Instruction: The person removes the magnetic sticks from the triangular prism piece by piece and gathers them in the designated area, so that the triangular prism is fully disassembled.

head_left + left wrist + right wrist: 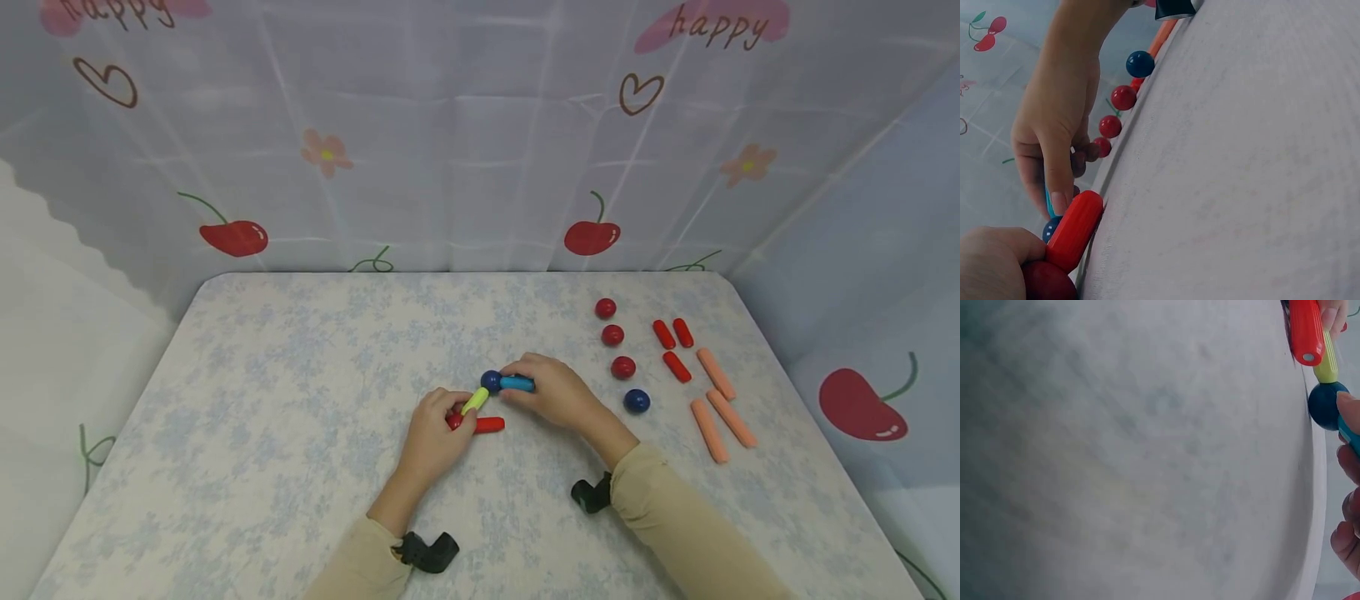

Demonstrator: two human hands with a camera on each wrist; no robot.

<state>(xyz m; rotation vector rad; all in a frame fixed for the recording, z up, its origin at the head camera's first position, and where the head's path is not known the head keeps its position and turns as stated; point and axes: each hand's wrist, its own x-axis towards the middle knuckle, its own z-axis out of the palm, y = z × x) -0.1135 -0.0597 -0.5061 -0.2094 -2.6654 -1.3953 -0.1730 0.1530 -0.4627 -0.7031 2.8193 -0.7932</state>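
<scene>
My left hand (437, 437) pinches a yellow-green magnetic rod (476, 401) near a red ball (453, 421) partly hidden by its fingers. From that ball a red rod (490, 425) points right; its end shows a metal disc in the right wrist view. My right hand (551, 389) pinches a light-blue rod (517, 383) between thumb and finger. The blue rod's left end meets a dark blue ball (491, 381). In the right wrist view, the yellow-green rod (1327, 362) touches this blue ball (1324, 406), so the pieces form a bent chain between both hands.
Right of my hands, several loose balls stand in a column: red ones (612, 335) and a blue one (637, 401). Beyond them lie short red rods (677, 367) and longer orange rods (709, 430). A printed curtain (450, 167) rises behind the table (300, 350).
</scene>
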